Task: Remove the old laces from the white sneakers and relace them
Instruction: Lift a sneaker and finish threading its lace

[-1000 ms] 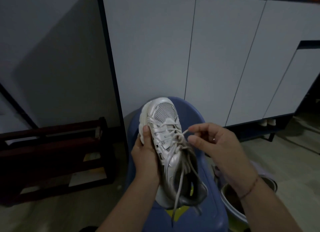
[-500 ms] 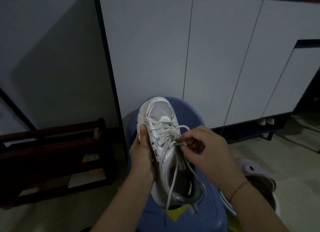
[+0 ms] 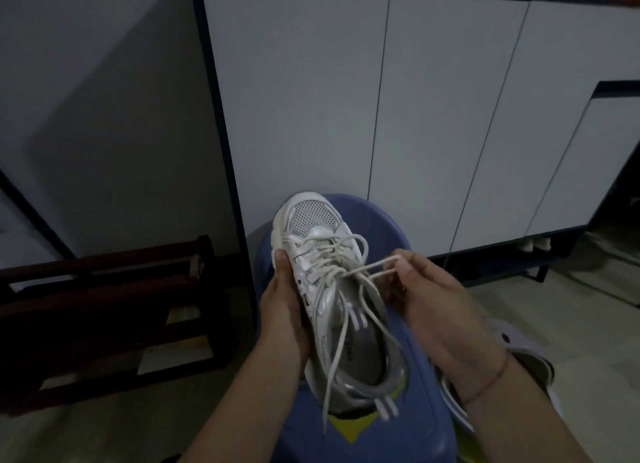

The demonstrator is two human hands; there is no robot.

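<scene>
Left hand (image 3: 287,310) fingers wrapped round sneaker (image 3: 332,289) side; right hand (image 3: 429,300) fingers pinch lace (image 3: 372,268) loop, pulled taut just right of eyelets.

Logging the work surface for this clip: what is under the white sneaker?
A blue plastic stool with a yellow mark lies under the white sneaker. The left hand grips its side. The sole and any contact are hidden.

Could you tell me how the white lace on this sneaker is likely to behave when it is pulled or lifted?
The lace is probably floppy: its loose ends droop past the sneaker heel, and only the loop pinched by the right hand runs taut. It likely drags when pulled, since it crosses many times; the left hand braces the shoe.
</scene>
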